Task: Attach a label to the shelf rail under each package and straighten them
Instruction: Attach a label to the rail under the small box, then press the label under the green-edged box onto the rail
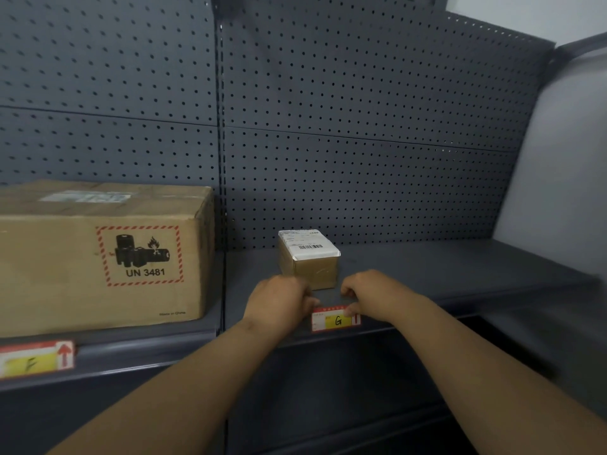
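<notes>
While on rail [374, 327], label [335, 320] between hands [279, 302] [371, 292]

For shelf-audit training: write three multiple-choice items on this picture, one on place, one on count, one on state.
1. On the rail, label G sits under: A) a bottle B) the small package C) a bag.
2. Labels on the rail: A) three B) one C) two.
3. The left hand and right hand: A) both hold label G B) lift the package C) hang idle.

Answers: 1 B, the package stands directly above it. 2 C, label F and label G. 3 A, their fingers pinch its two ends.
</notes>
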Available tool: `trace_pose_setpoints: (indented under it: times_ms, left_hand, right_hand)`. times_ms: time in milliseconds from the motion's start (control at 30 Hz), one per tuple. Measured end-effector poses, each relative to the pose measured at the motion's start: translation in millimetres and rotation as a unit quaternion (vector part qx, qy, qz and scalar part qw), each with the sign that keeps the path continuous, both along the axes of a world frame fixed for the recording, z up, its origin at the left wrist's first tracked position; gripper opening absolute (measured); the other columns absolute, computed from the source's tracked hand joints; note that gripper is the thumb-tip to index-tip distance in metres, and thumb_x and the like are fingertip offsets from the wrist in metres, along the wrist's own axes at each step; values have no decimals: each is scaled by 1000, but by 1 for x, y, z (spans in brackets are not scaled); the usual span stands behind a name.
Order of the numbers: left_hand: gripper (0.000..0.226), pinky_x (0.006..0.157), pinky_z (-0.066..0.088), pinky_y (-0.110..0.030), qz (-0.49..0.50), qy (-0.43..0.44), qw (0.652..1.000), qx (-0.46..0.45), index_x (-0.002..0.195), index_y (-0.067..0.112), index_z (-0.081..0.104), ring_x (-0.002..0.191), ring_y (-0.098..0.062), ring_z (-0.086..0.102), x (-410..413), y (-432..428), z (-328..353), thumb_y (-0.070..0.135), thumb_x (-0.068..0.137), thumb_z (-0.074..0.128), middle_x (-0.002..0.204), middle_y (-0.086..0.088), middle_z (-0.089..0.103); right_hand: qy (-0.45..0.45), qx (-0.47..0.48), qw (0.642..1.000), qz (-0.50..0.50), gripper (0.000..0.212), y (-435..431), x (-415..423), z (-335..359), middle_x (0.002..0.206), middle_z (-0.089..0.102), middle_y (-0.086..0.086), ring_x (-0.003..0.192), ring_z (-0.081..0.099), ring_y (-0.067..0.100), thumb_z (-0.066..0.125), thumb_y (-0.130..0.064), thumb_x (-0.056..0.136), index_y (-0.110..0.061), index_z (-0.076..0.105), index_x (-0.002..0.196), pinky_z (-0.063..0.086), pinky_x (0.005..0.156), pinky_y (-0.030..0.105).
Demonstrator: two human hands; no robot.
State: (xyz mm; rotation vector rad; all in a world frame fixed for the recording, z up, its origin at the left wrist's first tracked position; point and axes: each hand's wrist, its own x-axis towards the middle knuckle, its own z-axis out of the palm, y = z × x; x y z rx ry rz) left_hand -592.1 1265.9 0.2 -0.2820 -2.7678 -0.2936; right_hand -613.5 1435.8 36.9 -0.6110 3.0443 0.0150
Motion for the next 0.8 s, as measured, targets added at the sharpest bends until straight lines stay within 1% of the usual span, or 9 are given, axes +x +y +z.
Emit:
trace_pose_setpoints:
  times_ms: [133,233,300,367,467,567,700,767,800]
  left_hand:
    - [30,80,49,-39,21,73,997,-34,101,20,62,93,-24,60,21,-26,18,43,86,50,101,-5,67]
    - [35,84,48,-39,37,98,994,-31,109,20,60,100,-25,57,45,-57,32,45,87,47,111,-5,64]
    - [35,83,48,-38,43,117,991,-41,107,19,61,97,-24,58,65,-82,37,45,88,46,109,-5,64]
    - [34,82,47,-38,52,135,988,-48,105,18,62,96,-26,58,90,-112,39,43,87,48,107,-6,65]
    - [33,84,44,-38,88,137,985,-61,108,18,61,100,-27,58,132,-162,35,41,87,50,111,-5,65]
    - [33,79,48,-39,132,141,977,-87,104,17,64,92,-28,62,182,-219,27,40,84,52,105,-5,68]
    - [43,65,52,-37,203,108,967,-111,89,18,68,77,-30,66,257,-300,15,49,75,40,89,-4,71]
    - [44,68,52,-39,233,90,962,-114,90,18,67,79,-31,66,295,-342,9,49,74,39,90,-5,70]
    - [40,70,53,-41,251,83,957,-118,93,17,67,82,-32,66,315,-363,7,46,75,45,93,-6,71]
  right_hand:
    - [25,39,999,10,34,-21,18,15,114,61,8,102,58,24,64,-31,87,-13,60,115,52,85,36]
    - [28,27,999,24,36,-48,40,21,112,62,8,100,59,24,61,-37,88,-13,59,115,51,81,35]
    - [27,-5,999,46,39,-70,59,22,119,60,8,105,57,24,58,-38,90,-14,55,122,51,87,36]
    - [27,-32,996,73,45,-93,79,21,130,55,6,116,53,24,56,-36,92,-16,49,132,47,95,36]
    - [25,-46,994,99,47,-132,108,19,137,50,5,122,48,23,54,-35,93,-16,45,136,44,97,35]
    - [22,-41,993,107,43,-178,135,17,132,54,6,117,52,24,53,-35,94,-15,49,131,47,96,37]
    - [29,-70,989,124,36,-254,181,13,123,58,6,108,55,24,52,-34,93,-15,53,124,48,89,34]
    - [31,-74,987,139,32,-296,207,11,118,60,7,104,57,26,52,-31,93,-14,57,119,49,84,34]
    - [28,-75,986,147,30,-318,221,9,116,61,8,102,58,27,53,-31,92,-14,58,117,48,80,34]
